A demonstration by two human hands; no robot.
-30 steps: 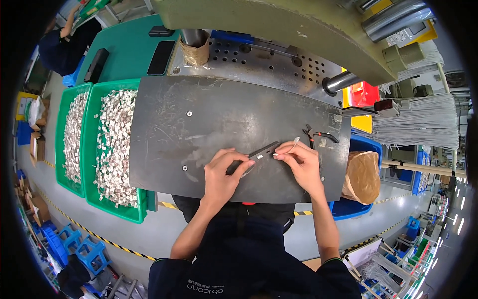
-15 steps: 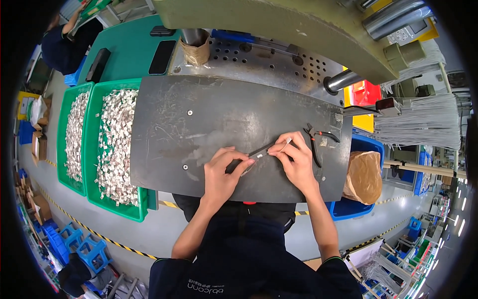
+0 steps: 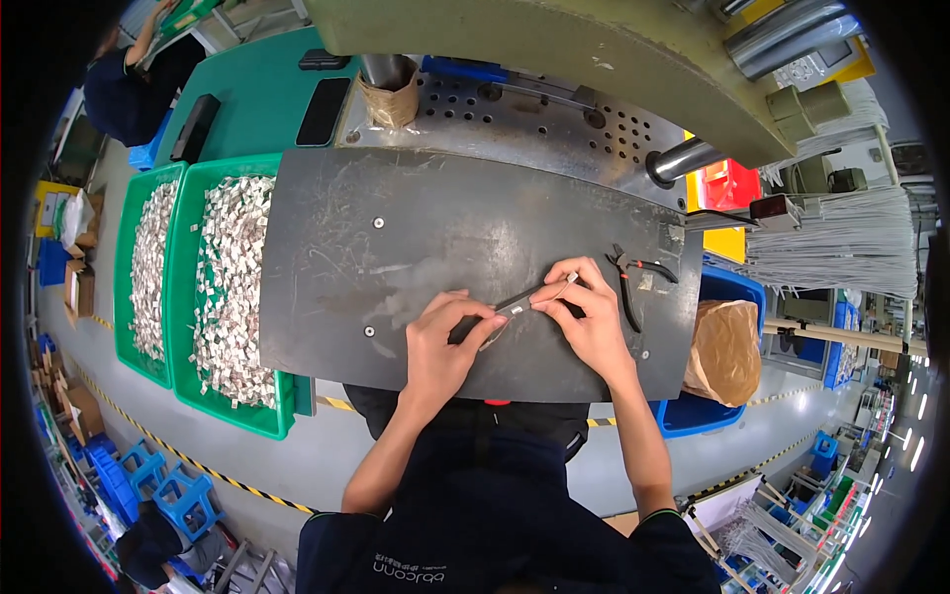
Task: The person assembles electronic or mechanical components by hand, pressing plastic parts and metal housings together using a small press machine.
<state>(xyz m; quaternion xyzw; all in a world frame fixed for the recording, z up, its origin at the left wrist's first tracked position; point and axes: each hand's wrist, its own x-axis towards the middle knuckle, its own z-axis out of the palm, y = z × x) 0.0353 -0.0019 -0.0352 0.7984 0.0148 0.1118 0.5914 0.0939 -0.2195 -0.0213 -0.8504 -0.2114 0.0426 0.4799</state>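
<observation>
The dark navy shirt [image 3: 515,515] bears pale lettering [image 3: 409,571], its short sleeves [image 3: 648,544] have thin green edging [image 3: 663,514], and the hands [image 3: 440,342] are bare.

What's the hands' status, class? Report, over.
Left hand: fingertips at dark bar. Right hand: pinching thin pale strip. Small white piece between hands. Cutting pliers right, clear of both.
</observation>
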